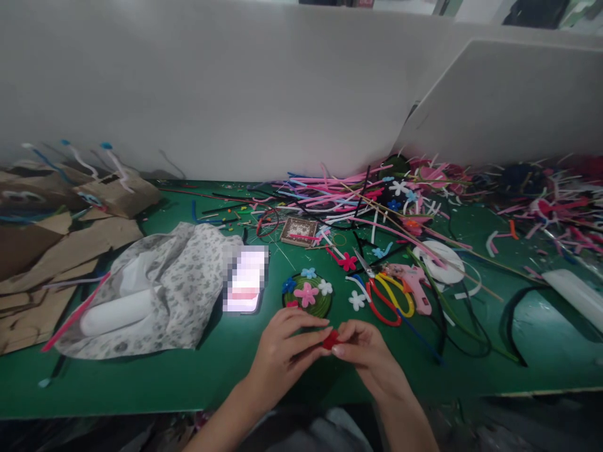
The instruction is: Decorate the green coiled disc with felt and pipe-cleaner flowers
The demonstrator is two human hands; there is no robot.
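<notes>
Both hands meet at the front of the table, pinching a small red pipe-cleaner piece (331,339) between their fingertips. My left hand (289,339) grips it from the left and my right hand (365,348) from the right; fingers partly cover its shape. Just beyond my left hand lies a coiled green disc (323,304) bearing pink, white and blue pipe-cleaner flowers. A bit of red shows at the disc's near edge, partly behind my left hand. Right of the disc are a white flower (357,300) and a red flower (347,261).
Scissors (384,295) with red and yellow handles lie beside a pink glue gun (412,282). A lit phone (247,279) and patterned cloth (188,289) lie left. Pipe cleaners (330,194) heap along the back wall. Cardboard pieces (103,242) occupy the far left.
</notes>
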